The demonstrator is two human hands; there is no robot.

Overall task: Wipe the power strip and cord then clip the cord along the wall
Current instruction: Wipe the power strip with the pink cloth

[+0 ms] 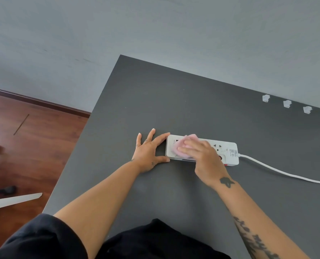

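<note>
White power strip (226,151) flat on the dark grey table (174,101), lying roughly parallel to the far edge, about midway between that edge and the near one, nearer the left edge than the right. Sockets facing up, specks of dirt scattered across the top face. Printed label and a red switch at the right end. White cord (278,171) leaving that right end, curving across the surface toward the right edge and running out of view there.

Left hand (148,153) flat on the table just beside the strip's left end, fingers spread; index fingertip and thumb tip touching the two left corners of the casing, bracing it. Palm down on the surface, nothing held.

Right hand (202,156) on top of the strip, fingers extended and pressing a pink cloth (185,144) down against the left half of the top face. Cloth bunched, partly covered by the fingers, blurred at its edges; possibly a sponge rather than cloth, hard to tell. Thumb hidden beneath the hand.

Four small white clips (287,104) in a row low on the grey wall (155,34), right at the table's far edge toward the far right corner, well apart from the strip. All four without cord in them.

Wooden floor (34,143) beyond the left edge of the table.
</note>
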